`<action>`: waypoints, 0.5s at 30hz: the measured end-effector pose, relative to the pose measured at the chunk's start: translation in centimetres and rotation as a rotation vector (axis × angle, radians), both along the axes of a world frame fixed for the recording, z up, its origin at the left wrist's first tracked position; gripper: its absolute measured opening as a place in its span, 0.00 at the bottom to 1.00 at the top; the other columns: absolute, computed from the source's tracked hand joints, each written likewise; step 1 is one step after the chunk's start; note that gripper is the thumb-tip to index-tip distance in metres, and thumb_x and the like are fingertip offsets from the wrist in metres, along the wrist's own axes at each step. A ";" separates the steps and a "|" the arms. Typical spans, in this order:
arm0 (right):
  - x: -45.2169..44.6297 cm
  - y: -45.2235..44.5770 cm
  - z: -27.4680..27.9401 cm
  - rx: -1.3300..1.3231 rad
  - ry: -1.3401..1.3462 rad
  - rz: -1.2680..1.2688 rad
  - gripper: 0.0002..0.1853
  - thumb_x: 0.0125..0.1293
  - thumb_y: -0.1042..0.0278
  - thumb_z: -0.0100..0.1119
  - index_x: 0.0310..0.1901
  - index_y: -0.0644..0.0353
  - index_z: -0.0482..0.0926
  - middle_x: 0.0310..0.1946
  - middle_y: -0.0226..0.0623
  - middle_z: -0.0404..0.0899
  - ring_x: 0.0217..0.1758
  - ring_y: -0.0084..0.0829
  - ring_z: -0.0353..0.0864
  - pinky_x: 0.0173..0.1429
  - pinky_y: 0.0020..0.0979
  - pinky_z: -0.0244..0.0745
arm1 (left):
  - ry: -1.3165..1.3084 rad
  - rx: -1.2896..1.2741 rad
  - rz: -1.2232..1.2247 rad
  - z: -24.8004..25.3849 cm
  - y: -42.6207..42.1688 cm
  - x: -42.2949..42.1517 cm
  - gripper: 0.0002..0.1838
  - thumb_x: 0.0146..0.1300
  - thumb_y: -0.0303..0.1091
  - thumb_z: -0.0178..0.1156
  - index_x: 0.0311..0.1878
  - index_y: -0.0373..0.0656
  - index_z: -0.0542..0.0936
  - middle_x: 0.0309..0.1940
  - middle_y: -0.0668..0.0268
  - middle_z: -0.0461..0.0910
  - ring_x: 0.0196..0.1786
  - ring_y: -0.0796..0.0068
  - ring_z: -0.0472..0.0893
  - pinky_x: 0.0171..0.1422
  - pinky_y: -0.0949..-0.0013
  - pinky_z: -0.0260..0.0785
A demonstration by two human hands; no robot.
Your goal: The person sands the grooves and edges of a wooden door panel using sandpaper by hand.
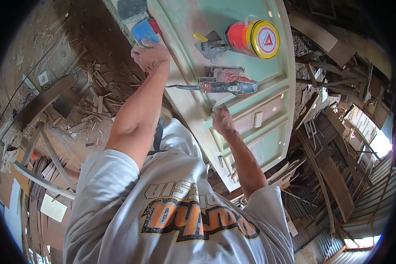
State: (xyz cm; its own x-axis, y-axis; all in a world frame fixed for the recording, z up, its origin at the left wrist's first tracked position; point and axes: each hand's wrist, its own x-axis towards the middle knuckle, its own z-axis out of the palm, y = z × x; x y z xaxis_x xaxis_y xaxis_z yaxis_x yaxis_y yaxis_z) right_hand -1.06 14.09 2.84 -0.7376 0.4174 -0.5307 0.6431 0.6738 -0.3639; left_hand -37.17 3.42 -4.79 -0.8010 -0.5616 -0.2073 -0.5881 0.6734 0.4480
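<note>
The left hand (150, 55) is at the left edge of a green and cream panelled board (224, 13), toward its far end, with its fingers bent around the near end of a flat blue piece (144, 32). A red piece (154, 25) lies just beside the blue one, and a dark grey pad (132, 8) is beyond it, along the same edge. The right hand (223, 119) is lower down, over the board's raised framing, its fingers curled in; whether it holds anything or presses on the wood I cannot tell. Just past it lies a red and black power tool (233, 87), its cord running to the left edge. Farther up, toward the right edge, is a red and yellow can (253, 39), next to dark scraper-like blades (213, 49) and a yellow piece (200, 37). A small pale block (258, 119) lies right of the right hand, and wood scraps (99, 79) litter the floor (77, 152) past the left edge
</note>
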 end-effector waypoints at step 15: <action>-2.2 -4.0 -1.1 0.120 -0.347 0.162 0.13 0.72 0.72 0.58 0.50 0.74 0.83 0.55 0.66 0.83 0.55 0.59 0.91 0.57 0.56 0.86 | -0.055 -0.005 0.032 0.5 0.4 -0.5 0.28 0.82 0.54 0.52 0.68 0.38 0.76 0.63 0.51 0.75 0.63 0.46 0.83 0.56 0.42 0.82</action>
State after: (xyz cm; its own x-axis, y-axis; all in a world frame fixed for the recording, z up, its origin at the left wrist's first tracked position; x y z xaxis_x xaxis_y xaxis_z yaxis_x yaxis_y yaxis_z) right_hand -3.24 10.12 1.75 -0.5846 0.3844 -0.7144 0.5955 0.8014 -0.0562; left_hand -37.68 3.79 -4.28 -0.7701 -0.5878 -0.2478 -0.6330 0.6558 0.4113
